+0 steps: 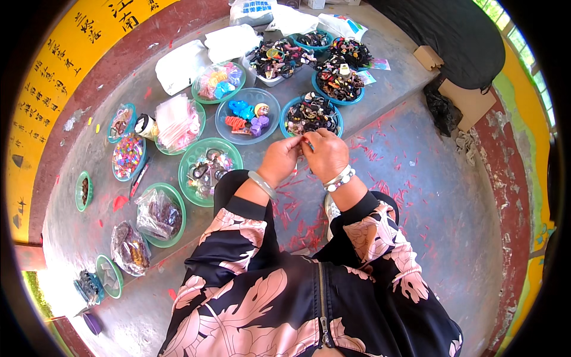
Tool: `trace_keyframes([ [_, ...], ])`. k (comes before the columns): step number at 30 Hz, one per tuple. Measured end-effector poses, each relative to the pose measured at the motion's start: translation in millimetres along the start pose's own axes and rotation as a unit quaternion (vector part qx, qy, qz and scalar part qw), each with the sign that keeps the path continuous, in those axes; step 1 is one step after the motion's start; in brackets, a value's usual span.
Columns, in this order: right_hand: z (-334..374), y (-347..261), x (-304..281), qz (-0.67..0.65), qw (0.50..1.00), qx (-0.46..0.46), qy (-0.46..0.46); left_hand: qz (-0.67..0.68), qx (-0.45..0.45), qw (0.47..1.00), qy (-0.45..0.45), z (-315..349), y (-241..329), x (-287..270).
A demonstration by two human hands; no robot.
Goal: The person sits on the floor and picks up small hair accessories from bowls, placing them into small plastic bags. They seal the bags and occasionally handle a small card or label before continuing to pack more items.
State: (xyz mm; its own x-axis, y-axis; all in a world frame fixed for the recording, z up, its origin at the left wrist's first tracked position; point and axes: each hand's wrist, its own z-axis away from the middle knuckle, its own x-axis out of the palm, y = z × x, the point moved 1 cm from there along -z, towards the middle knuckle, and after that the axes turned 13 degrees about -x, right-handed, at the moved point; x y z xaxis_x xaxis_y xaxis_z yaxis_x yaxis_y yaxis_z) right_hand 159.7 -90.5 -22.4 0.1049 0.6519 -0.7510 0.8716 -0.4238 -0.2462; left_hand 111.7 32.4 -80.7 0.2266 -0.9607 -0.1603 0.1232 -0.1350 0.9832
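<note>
My left hand (281, 160) and my right hand (326, 156) meet fingertip to fingertip in front of my knees, both closed in a pinch. A small bit of red shows between the fingertips, too small to name. Just beyond them sits a blue basket (338, 128) full of dark hair ties with small coloured charms. Left of that stands a clear bluish bowl (229, 136) with blue, orange and purple pieces. A green basket (189, 191) with dark rings and pale pieces lies near my left wrist.
Plastic bags of brown pieces (129, 249) and a bowl of colourful bits (129, 156) stand at the left. Further baskets of hair ties (340, 83) and white bags (181, 65) line the back. Red scraps (380, 178) litter the floor beside a raised step edge.
</note>
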Motion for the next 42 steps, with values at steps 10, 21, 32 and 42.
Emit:
trace_keyframes([
  [10, 9, -2, 12, 0.055, 0.998, -0.035, -0.024, -0.155, 0.089, 0.982, 0.053, 4, 9, 2],
  [21, 6, -4, 6, 0.029, 0.999, 0.022, -0.017, -0.175, 0.089, 0.978, 0.065, 5, 11, 4],
  [32, 6, -5, 6, 0.041, 0.999, 0.021, -0.016, -0.182, 0.080, 0.979, 0.055, 4, 8, 6],
  [42, 4, 9, 9, -0.253, 0.947, 0.200, -0.009, 0.164, -0.059, 0.985, -0.002, 0, -2, 2],
])
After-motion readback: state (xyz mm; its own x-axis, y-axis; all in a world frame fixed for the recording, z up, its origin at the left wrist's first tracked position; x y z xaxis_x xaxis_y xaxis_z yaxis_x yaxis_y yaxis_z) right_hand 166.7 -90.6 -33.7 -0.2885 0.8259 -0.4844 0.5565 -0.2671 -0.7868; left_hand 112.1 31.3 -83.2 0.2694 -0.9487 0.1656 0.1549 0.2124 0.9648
